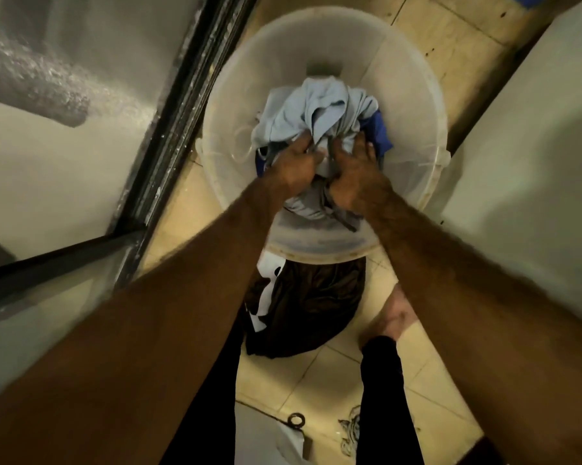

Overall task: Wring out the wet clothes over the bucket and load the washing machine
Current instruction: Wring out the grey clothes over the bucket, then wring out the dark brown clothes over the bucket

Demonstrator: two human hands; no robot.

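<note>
Bucket (pixel 413 62), pale and see-through, stands on the tiled floor (pixel 283 380), and I am looking almost straight down into it. A heap of wet clothes fills its middle: a pale grey-blue cloth (pixel 320 109) lies on top, and a bright blue garment (pixel 382 132) shows at the heap's right edge, against the bucket wall.

Both bare arms reach down into the bucket. The left hand (pixel 294 166) grips the cloth, its fingers (pixel 304 146) curled tight into a bunched fold. The right hand (pixel 355 172) lies just beside it on the same cloth, with its fingers (pixel 363 147) spread and the tips sunk in the folds. The picture is blurred there, so I cannot tell whether that hand has hold of the cloth or only presses on it. A dark strip of fabric runs between the two hands and trails toward the near rim.

A dark brown garment (pixel 309 307) with a white patch lies on the floor, touching the near side of the bucket. A bare foot (pixel 390 317) stands just right of it. A small dark ring (pixel 295 421) lies on the tiles nearer to me. A glass door (pixel 169 129) with a dark frame runs along the left, and a white cabinet (pixel 534 146) stands to the right of the bucket.
</note>
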